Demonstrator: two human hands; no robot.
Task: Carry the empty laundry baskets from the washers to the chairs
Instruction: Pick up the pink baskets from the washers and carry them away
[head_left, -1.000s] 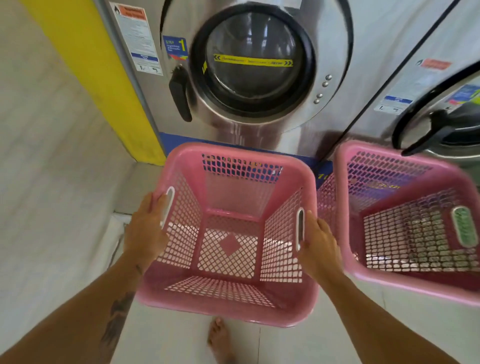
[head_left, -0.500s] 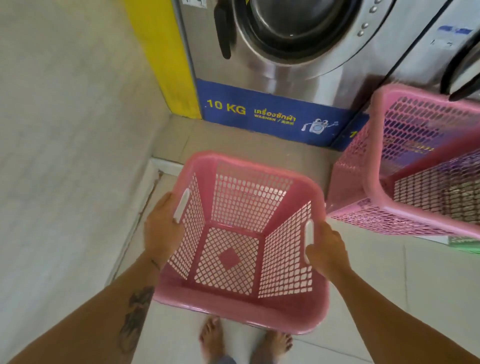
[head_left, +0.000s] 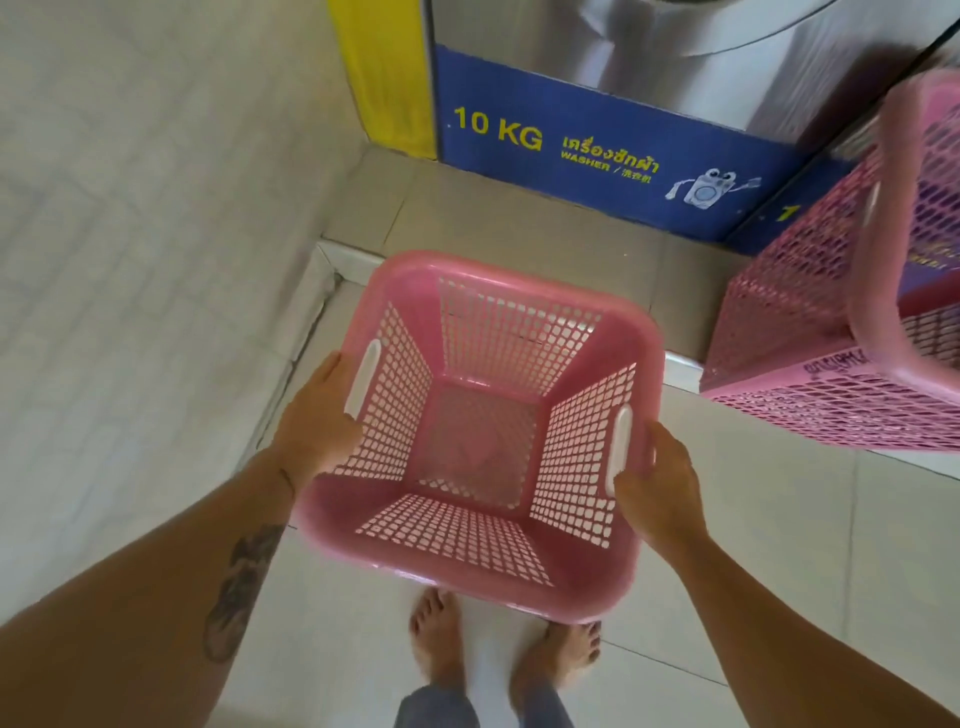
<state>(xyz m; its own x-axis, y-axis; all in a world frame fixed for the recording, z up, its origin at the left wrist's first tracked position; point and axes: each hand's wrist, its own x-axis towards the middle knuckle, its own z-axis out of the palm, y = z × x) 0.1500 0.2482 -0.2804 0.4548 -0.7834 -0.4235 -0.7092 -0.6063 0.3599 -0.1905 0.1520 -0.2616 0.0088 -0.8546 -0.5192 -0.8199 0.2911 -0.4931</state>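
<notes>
An empty pink lattice laundry basket (head_left: 483, 431) with white handles hangs in the air in front of me, above my bare feet. My left hand (head_left: 317, 421) grips its left rim by the white handle. My right hand (head_left: 660, 493) grips the right rim at the other handle. A second pink basket (head_left: 841, 322) stands at the right, partly cut off by the frame edge, in front of the washers. The steel washer (head_left: 727, 62) with a blue "10 KG" base panel fills the top of the view. No chairs are in view.
A white tiled wall (head_left: 130, 260) runs along the left, close to my left arm. A yellow panel (head_left: 384, 78) sits between wall and washer. A raised tiled step (head_left: 493, 218) lies under the washers, with pale floor tiles below.
The basket has come away from the washer door, lower and toward me. My view has tipped downward, so the washer's door has left the frame and my feet show.
</notes>
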